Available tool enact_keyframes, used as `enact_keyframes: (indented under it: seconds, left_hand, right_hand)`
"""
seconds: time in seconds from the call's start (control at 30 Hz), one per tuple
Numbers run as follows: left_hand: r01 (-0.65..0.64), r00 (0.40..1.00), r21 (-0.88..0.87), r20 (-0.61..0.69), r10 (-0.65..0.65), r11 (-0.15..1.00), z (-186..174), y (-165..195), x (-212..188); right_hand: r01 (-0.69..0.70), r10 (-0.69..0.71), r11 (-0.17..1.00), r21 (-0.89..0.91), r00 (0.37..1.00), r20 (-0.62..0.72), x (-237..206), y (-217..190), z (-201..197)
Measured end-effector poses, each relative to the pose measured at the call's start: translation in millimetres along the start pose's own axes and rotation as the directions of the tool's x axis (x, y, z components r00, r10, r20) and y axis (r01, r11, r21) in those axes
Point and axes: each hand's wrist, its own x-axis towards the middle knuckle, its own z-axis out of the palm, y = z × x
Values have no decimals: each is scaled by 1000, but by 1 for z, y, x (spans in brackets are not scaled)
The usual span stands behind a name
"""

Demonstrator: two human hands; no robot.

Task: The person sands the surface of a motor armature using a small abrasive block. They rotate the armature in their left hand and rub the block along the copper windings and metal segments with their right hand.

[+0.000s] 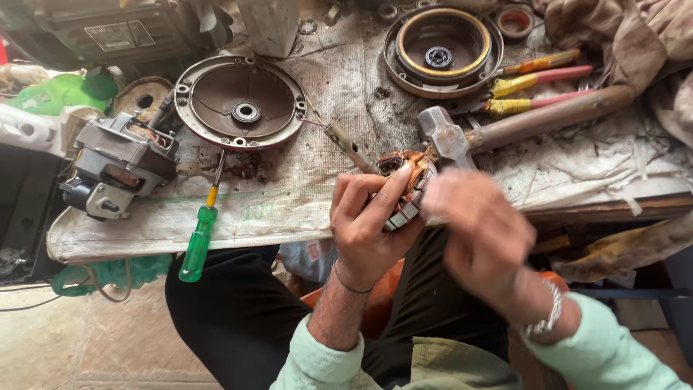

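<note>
Left hand grips the motor armature; blurred right hand beside it, grip seemingly unclear

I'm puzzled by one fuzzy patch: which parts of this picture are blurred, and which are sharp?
Head view: the right hand is smeared by motion blur; the left hand, holding the copper-wound motor core, is fairly sharp; the green screwdriver and hammer are crisp under soft, even daylight.

The tabletop carries two round metal motor covers, one hammer, one green-handled screwdriver, one small motor and one wound coil core (held in hand).
</note>
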Motion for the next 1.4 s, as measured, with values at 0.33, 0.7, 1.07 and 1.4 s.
enact_keyframes:
  seconds: [0.33, 0.7, 1.07, 1.4]
  left_hand:
    - [11, 1000, 8, 10, -11, 1000, -4, 8, 10]
    - [88, 987, 44, 128, -93, 995, -20, 22, 24]
    - [-15, 1000, -21, 4, 15, 1000, -11, 6, 12]
    - [14, 1000, -52, -19, -15, 999, -4, 2, 7]
  right_hand:
    - [-145, 145, 989, 5, 989, 9, 3, -4, -2]
    - [-133, 133, 991, 21, 991, 13, 0, -6, 2]
    - [-140, 140, 990, 10, 990, 16, 4, -8, 2]
    - [-41, 41, 999, 20, 999, 10, -2, 2, 2]
